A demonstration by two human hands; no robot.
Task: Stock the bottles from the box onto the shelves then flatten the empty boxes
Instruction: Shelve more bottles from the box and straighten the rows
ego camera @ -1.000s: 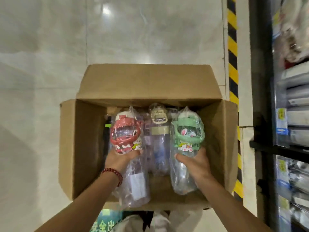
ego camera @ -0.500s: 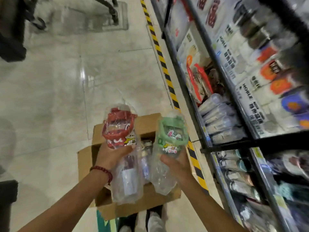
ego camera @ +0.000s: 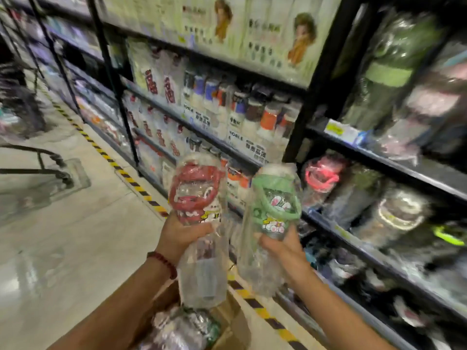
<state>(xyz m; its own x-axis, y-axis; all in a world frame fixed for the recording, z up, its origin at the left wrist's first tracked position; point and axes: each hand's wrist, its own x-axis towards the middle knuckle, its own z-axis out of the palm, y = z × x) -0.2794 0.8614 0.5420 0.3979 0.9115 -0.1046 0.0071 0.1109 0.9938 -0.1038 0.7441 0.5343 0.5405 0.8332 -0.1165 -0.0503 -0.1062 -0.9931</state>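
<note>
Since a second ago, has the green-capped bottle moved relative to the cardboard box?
Yes. The green-capped bottle was down inside the cardboard box; now the right hand holds it up clear of the box, near the shelves.

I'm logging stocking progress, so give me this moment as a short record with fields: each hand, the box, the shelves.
left hand: grips the red-lidded bottle, upright, in a clear bag
right hand: grips the green-lidded bottle, upright, in a clear bag
box: on the floor below the hands, open, with more wrapped bottles inside
shelves: to the right, already holding wrapped bottles
progress: both bottles are out of the box, neither on a shelf yet
</note>
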